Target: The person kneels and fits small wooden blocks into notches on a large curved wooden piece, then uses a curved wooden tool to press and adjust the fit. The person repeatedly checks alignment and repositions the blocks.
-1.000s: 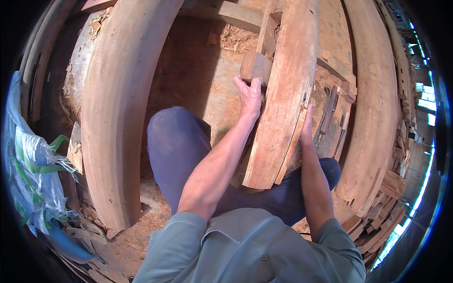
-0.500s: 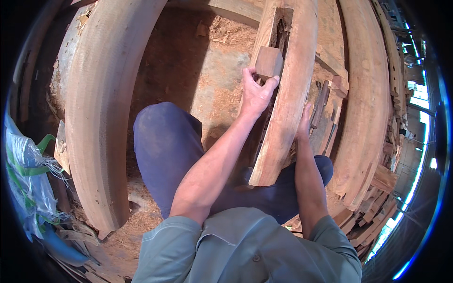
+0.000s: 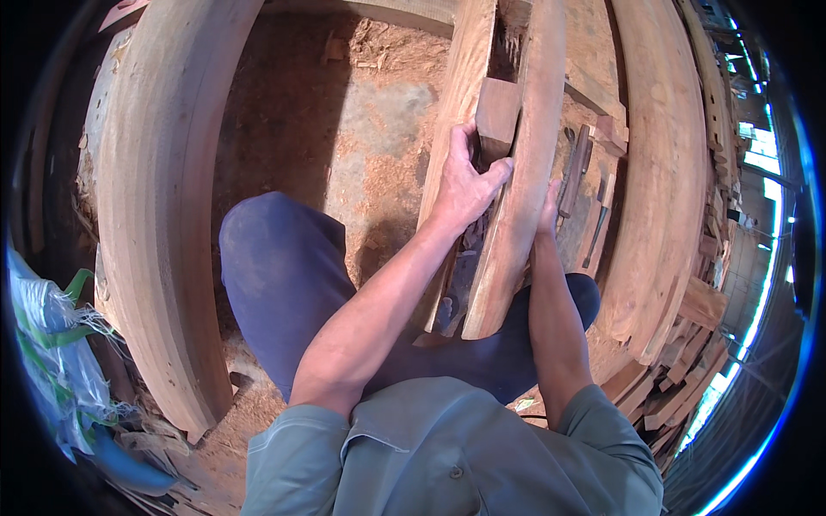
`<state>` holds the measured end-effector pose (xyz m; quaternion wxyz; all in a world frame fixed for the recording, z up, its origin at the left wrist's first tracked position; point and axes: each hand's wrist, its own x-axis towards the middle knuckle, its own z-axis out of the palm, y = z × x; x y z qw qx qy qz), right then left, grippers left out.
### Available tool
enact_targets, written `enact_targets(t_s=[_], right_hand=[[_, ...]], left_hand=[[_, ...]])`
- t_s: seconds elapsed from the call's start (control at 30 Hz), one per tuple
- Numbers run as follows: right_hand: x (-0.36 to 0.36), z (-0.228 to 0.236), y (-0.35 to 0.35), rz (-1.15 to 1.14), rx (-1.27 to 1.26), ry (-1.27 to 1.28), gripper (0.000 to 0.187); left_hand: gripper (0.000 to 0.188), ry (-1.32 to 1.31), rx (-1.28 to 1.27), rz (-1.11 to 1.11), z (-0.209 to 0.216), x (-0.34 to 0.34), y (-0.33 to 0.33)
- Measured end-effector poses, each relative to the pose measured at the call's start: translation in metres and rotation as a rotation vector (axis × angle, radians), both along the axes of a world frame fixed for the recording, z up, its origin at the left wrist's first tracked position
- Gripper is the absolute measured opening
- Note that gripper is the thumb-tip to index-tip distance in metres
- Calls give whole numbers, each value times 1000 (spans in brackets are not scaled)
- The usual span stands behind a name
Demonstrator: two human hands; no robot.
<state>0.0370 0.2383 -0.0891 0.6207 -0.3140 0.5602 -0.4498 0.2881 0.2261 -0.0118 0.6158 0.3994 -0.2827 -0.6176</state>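
Observation:
A long rounded wooden beam [image 3: 535, 163] with a deep slot [image 3: 465, 262] along its length leans over my lap, its near end by my thighs. At the slot sits a rectangular wooden block [image 3: 497, 112], its lower end held by my left hand [image 3: 469, 185]. The index finger lies along the block's left side and the thumb comes round at its lower right. On the beam's right side, my right hand [image 3: 548, 211] presses against the wood, its fingers partly hidden behind the beam.
A thick curved log [image 3: 155, 189] stands at left, another [image 3: 667, 172] at right. A chisel-like tool [image 3: 596, 232] and wooden-handled tools [image 3: 575, 176] lie right of the beam. Wood offcuts [image 3: 680, 378] pile at lower right; a torn plastic sack [image 3: 56, 344] is at far left.
The beam has turned so its slot faces up toward me, showing both walls. The block has turned with it. Both hands stay on the wood, and my view has shifted slightly.

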Motion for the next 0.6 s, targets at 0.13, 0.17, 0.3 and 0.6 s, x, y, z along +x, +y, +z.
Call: enact_targets(t_s=[0.13, 0.17, 0.3, 0.6], right_hand=[[1, 3, 0, -128, 71, -96, 86], [-5, 6, 2, -216, 123, -123, 86], [33, 65, -21, -627, 14, 268, 84], [148, 169, -75, 284, -491, 939, 90]], left_hand=[[72, -185, -83, 77, -18, -12, 7], [84, -347, -21, 26, -11, -10, 12], [95, -351, 5, -48, -1, 3, 19], [95, -289, -11, -24, -3, -1, 21]])
